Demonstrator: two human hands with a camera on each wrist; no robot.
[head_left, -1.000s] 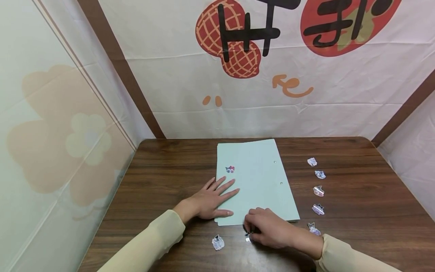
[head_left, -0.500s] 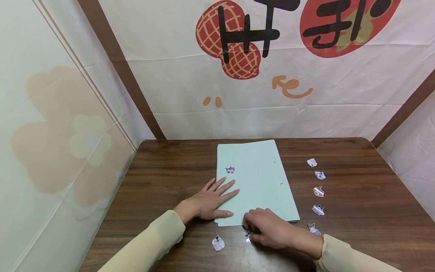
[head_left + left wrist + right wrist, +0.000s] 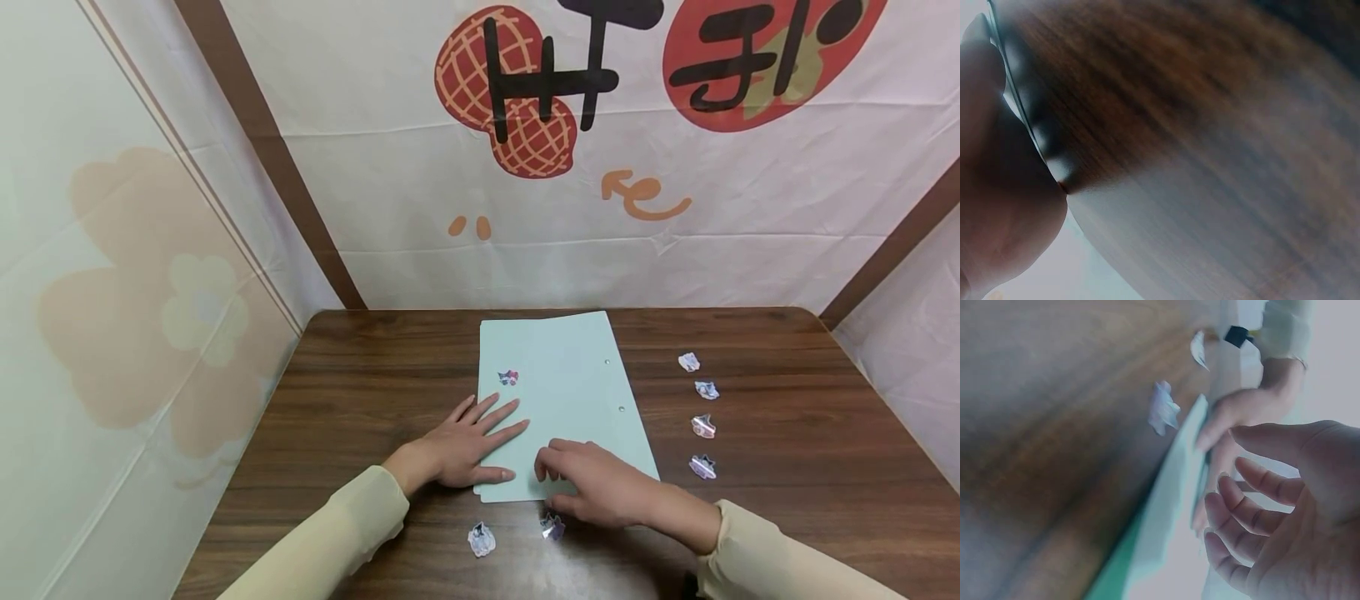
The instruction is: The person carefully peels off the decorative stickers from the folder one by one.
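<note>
My left hand (image 3: pixel 467 446) lies with fingers spread on the left side of a pale green sheet stack (image 3: pixel 562 400), holding nothing. A small cartoon sticker (image 3: pixel 508 377) is on the stack, just past its fingertips. My right hand (image 3: pixel 603 483) hovers over the stack's near edge, fingers loosely bent and thumb apart; in the right wrist view nothing sits between its fingers (image 3: pixel 1254 512). On the table just below its thumb lies a shiny star-topped sticker (image 3: pixel 552 527). Another sticker (image 3: pixel 482 540) lies to the left of that one.
Several cut-out stickers stand in a column on the right of the wooden table (image 3: pixel 375 358), among them a pale one (image 3: pixel 688 362) at the top and a glossy one (image 3: pixel 702 466) lowest. A printed cloth wall (image 3: pixel 420 167) rises behind the table's far edge.
My right hand has let go of the star-topped sticker and lifted slightly away from it, its fingers loosening. The column's lowest sticker is now hidden by my right arm. My left hand stays put.
</note>
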